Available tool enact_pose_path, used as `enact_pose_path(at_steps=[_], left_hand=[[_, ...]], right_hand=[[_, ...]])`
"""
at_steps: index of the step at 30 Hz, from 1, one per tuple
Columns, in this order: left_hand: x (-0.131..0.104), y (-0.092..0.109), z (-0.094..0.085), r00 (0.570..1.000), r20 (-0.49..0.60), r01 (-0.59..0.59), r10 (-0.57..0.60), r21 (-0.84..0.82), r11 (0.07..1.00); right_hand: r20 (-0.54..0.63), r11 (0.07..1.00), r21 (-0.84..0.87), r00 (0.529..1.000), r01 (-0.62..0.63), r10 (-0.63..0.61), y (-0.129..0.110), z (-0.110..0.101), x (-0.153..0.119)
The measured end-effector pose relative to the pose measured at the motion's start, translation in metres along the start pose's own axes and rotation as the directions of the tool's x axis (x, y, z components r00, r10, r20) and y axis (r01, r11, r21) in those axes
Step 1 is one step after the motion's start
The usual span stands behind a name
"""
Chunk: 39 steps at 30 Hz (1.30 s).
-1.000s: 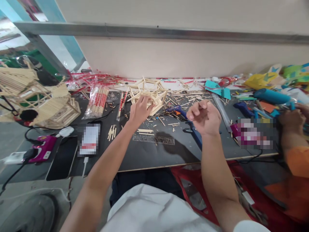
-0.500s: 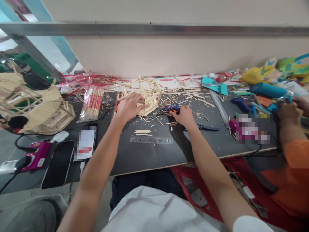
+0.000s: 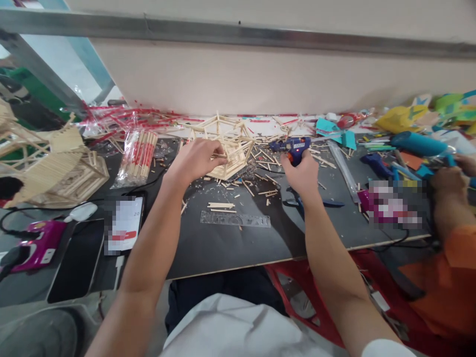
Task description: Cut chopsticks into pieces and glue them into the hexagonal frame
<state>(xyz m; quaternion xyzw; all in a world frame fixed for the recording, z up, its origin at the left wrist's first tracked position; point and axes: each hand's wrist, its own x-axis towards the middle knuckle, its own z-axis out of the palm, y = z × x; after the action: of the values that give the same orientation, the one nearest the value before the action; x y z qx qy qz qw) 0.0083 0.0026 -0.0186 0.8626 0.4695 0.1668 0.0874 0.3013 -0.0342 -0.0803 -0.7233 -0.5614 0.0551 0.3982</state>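
A many-sided frame of thin wooden sticks [image 3: 234, 161] stands near the back of the dark table. My left hand [image 3: 199, 158] is at its left side, thumb and fingers pinched at one of its sticks. My right hand [image 3: 303, 171] is wrapped round the handle of a blue glue gun [image 3: 296, 145], raised above the scattered sticks, its nozzle pointing left toward the frame. Below the frame lie a few cut sticks [image 3: 221, 205] and a clear ruler [image 3: 235, 219]. Blue-handled pliers [image 3: 332, 204] lie partly hidden under my right wrist.
At the left are a larger stick model [image 3: 70, 168], bagged sticks [image 3: 136, 156], two phones [image 3: 76, 263] and a purple power strip [image 3: 39, 243]. Right of me lie a clear plastic sleeve [image 3: 344, 171], a blue cylinder [image 3: 420, 143] and another person's hand [image 3: 449, 186].
My right hand has lifted the glue gun off the table and moved it right and up. My left hand stays at the stick frame. The view has shifted slightly.
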Motion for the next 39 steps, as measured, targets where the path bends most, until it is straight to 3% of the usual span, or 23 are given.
enact_pose_path(at_steps=[8,14,24,39], left_hand=[[-0.003,-0.004,-0.005,0.998,-0.003,-0.062,0.062,0.002,0.998],[-0.005,-0.004,-0.007,0.998,-0.055,-0.043,0.041,-0.041,0.998],[0.000,-0.006,-0.003,1.000,-0.025,0.010,-0.010,0.021,1.000],[0.000,-0.001,-0.005,1.000,0.001,0.030,-0.030,0.054,0.998]], right_hand=[[0.034,0.956,-0.009,0.956,0.292,-0.292,-0.054,0.007,0.048],[0.087,0.915,-0.006,0.912,0.403,-0.401,-0.059,0.016,0.059],[0.203,0.904,0.007,0.884,0.428,-0.420,-0.056,0.022,0.058],[0.252,0.906,-0.022,0.879,0.423,-0.405,-0.061,0.022,0.055]])
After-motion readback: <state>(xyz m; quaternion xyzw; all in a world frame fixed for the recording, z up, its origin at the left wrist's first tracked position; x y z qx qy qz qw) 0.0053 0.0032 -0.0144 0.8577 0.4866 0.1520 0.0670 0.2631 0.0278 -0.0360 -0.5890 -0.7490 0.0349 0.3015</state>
